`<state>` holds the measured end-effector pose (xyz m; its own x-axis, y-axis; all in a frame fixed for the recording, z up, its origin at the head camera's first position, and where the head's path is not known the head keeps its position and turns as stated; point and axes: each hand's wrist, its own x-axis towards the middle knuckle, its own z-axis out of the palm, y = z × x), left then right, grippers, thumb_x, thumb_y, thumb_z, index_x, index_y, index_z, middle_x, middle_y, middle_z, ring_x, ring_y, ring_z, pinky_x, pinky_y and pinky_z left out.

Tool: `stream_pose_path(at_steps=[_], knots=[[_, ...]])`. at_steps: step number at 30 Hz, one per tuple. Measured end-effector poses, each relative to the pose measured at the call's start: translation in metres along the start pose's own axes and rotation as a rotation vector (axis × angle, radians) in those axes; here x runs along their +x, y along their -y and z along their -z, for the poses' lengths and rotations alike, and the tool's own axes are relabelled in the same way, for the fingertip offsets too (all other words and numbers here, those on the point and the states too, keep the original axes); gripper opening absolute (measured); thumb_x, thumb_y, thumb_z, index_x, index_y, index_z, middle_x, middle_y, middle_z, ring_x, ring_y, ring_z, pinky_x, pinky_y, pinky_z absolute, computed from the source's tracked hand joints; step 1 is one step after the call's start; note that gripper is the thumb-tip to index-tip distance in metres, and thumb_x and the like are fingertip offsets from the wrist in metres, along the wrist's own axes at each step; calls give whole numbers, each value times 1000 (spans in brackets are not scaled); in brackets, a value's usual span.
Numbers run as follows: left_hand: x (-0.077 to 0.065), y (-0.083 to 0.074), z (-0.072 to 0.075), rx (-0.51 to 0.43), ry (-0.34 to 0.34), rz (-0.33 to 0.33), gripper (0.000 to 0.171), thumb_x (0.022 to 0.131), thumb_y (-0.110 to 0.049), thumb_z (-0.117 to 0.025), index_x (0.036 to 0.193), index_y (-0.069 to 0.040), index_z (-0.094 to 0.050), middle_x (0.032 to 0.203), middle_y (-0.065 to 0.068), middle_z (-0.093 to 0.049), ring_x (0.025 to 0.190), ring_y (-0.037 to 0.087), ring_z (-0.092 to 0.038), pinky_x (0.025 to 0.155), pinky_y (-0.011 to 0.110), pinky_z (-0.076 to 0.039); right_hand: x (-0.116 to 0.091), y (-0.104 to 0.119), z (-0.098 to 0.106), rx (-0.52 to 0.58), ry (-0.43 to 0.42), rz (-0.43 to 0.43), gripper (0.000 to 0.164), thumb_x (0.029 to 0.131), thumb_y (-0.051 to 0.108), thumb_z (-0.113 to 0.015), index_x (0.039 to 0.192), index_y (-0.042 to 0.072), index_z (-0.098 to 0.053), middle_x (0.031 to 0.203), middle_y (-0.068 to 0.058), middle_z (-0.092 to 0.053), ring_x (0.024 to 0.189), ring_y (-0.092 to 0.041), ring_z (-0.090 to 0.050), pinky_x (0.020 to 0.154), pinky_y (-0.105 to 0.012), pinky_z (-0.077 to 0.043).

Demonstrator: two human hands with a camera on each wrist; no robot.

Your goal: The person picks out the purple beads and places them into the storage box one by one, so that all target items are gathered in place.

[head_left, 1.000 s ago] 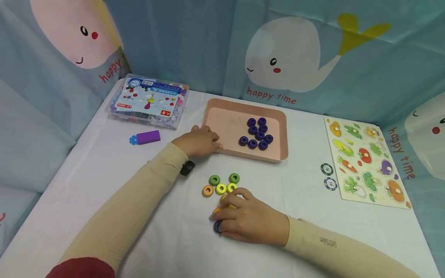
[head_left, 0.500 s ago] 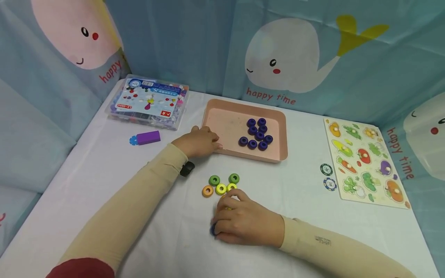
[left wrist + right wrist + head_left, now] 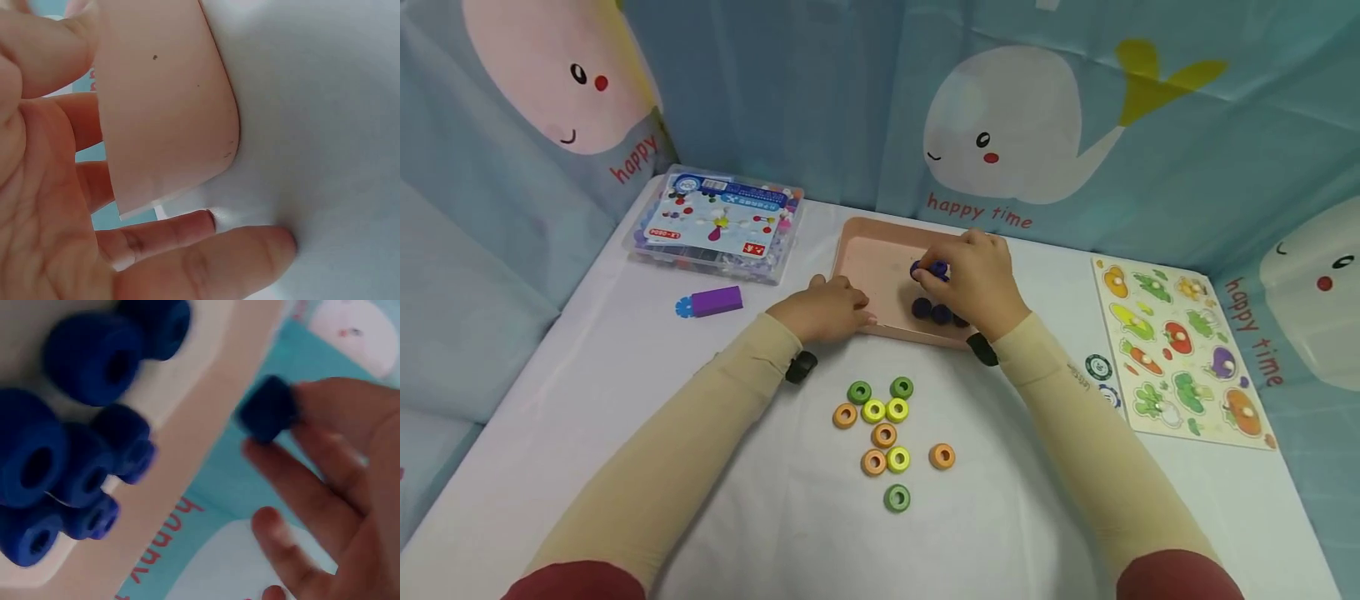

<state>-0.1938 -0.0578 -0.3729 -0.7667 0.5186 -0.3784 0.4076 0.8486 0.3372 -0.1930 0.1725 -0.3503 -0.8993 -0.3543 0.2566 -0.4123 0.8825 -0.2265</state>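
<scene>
A white tabletop [image 3: 625, 433] hemmed in by whale-print curtains is what I'm looking down on, with the pink tray [image 3: 880, 262] at its far middle. Over that tray my right hand [image 3: 977, 283] pinches one dark blue ring [image 3: 937, 268] in its fingers [image 3: 325, 400], above the other blue rings [image 3: 75, 456] lying inside. My left hand [image 3: 823, 308] steadies the tray's near-left corner, fingers relaxed and nearly straight. The ring looks light, hard and smooth, so I judge a pinch across its outer rim holds best.
</scene>
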Motion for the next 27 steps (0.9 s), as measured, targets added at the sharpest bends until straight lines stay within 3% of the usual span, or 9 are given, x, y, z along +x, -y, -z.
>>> stream_pose_path(at_steps=[4,10,17,21,24,27], knots=[[-3,-2,1,-10,4,-3,55,106,-44,-43,145,-8,-53,147,18,-49,122,34,-43,104,48,-36,11,-6,-9,-123,76,-62,15,88,42,-76,91,27,-79,87,7,-76,88,-20,-60,91,-46,-40],[-3,-3,4,-14,-3,4,54,106,-43,-43,145,-7,-53,148,17,-49,126,32,-42,105,48,-33,21,-10,-14,-191,178,-102,19,87,50,-75,93,32,-78,87,11,-75,81,-13,-62,85,-42,-43],[-1,-1,1,-11,-1,4,53,106,-43,-43,145,-7,-53,148,18,-48,127,33,-42,106,49,-34,26,-13,-19,-138,338,-159,17,88,45,-76,96,29,-78,92,10,-75,91,-16,-61,96,-47,-38],[-1,0,0,-18,1,16,55,106,-45,-43,146,-9,-52,150,17,-46,127,34,-42,107,50,-36,27,-14,-18,-94,307,-167,18,91,47,-71,96,31,-77,86,9,-74,87,-17,-61,94,-48,-39],[-1,4,-1,-44,-7,24,58,105,-47,-44,147,-9,-50,152,16,-45,126,35,-42,108,52,-37,28,-15,-8,60,223,-233,24,94,48,-64,101,29,-76,90,3,-74,85,-21,-63,89,-46,-44],[-5,10,-1,-99,-16,45,65,102,-52,-48,151,-10,-45,156,14,-41,134,37,-41,112,55,-36,25,-14,15,233,118,-313,35,97,51,-57,117,26,-72,116,-2,-72,105,-24,-65,95,-45,-49]])
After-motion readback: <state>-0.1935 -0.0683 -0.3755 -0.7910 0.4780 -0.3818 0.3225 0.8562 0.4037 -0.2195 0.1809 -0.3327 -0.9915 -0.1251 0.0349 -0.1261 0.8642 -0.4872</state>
